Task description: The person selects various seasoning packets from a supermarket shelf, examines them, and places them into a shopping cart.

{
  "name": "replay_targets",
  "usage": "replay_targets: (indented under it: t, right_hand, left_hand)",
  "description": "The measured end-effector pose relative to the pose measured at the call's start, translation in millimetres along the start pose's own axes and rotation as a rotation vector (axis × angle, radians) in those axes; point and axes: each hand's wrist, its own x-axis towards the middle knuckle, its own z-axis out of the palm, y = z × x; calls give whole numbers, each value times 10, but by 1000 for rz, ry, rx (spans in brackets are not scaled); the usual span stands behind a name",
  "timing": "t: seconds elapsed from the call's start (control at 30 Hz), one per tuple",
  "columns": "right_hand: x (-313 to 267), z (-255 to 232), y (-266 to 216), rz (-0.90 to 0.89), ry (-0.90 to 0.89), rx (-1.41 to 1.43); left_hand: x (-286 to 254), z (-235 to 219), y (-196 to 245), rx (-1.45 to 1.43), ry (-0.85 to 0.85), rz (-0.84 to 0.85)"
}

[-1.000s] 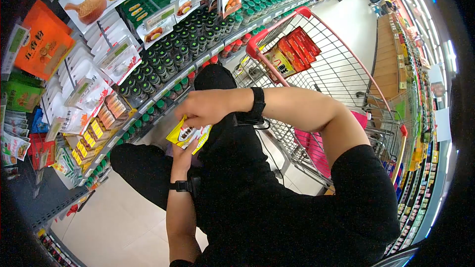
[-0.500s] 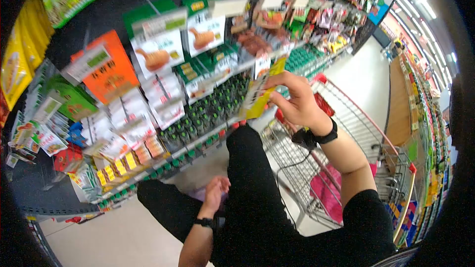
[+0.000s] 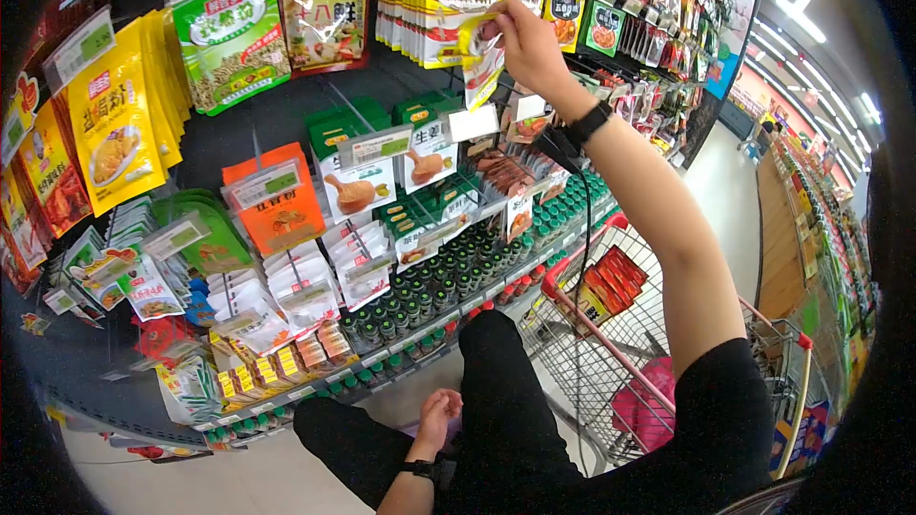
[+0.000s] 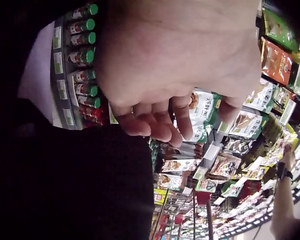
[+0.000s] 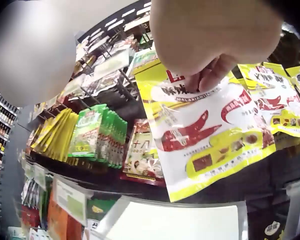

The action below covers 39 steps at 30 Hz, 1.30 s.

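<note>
Right hand (image 3: 531, 43) — fingers pinching chili-seasoning packet (image 5: 215, 132) — has risen from knee (image 3: 491, 334) to hanging look-alikes (image 5: 277, 102), above shelf's front edge (image 3: 408, 341); work now one-handed, left hand (image 3: 435, 418) holding nothing, fingers loosely curled.

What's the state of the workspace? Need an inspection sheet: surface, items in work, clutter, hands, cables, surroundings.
Surface: dark shelving, stocked with hanging packets and, lower down, rows of small jars.
Items in work: yellow-and-white packet printed with red chillies, held up near similar hanging packets; can't tell whether it is on a hook.
Clutter: shopping cart at the person's right, with red packets and a pink item.
Hands: right hand pinches the packet near its top; left hand is low, holding nothing, fingers loosely curled.
Cables: black cable hangs from the right wrist.
Surroundings: store aisle, ceiling lights.
</note>
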Motion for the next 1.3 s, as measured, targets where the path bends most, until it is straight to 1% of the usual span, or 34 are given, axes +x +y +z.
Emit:
replay_targets:
  t: [0.03, 0.17, 0.27, 0.3, 0.4, 0.43, 0.5, 0.57, 0.63, 0.7, 0.8, 0.83, 0.93, 1.03, 1.07, 1.1, 1.2, 1.3]
  right_hand:
    - [93, 46, 7, -22, 26, -16]
    - [373, 211, 172, 61, 253, -77]
    - [414, 323, 231, 83, 300, -90]
    - [414, 339, 182, 84, 311, -56]
    - [401, 364, 48, 174, 350, 78]
    - [423, 414, 115, 164, 379, 160]
    - [465, 487, 190, 185, 393, 267]
    - [524, 547, 251, 225, 409, 377]
    - [576, 523, 235, 250, 402, 389]
    - [594, 514, 209, 277, 420, 436]
    - [609, 485, 225, 275, 387, 472]
    - [622, 495, 227, 273, 385, 562]
    - [613, 466, 251, 284, 374, 526]
    - [635, 452, 206, 298, 381, 642]
    - [645, 440, 172, 311, 381, 684]
    - [648, 438, 143, 319, 394, 673]
    - [621, 363, 90, 386, 340, 624]
    - [650, 359, 136, 357, 331, 626]
  left_hand:
    - [-6, -5, 9, -5, -4, 1]
    - [-43, -22, 48, -4, 4, 11]
    - [-21, -105, -18, -42, 32, -5]
    - [-23, -99, -11, -54, 25, -1]
    - [6, -82, -4, -68, 2, -19]
    - [16, -77, -24, -73, 5, -42]
    - [34, -87, -64, -69, -17, -62]
    - [31, -111, -94, -51, -4, -74]
    - [23, -127, -96, -46, -6, -76]
    - [-13, -110, -72, -56, 28, -85]
    - [-30, -108, -66, -96, 75, -100]
    - [-31, -114, -73, -116, 89, -102]
    - [-27, -108, -59, -102, 78, -116]
    - [2, -159, -104, -106, 12, -107]
    - [10, -176, -118, -96, 20, -118]
    - [8, -164, -108, -87, 29, -131]
    - [-8, -128, -95, -77, 36, -136]
    - [-4, -121, -85, -62, 20, -111]
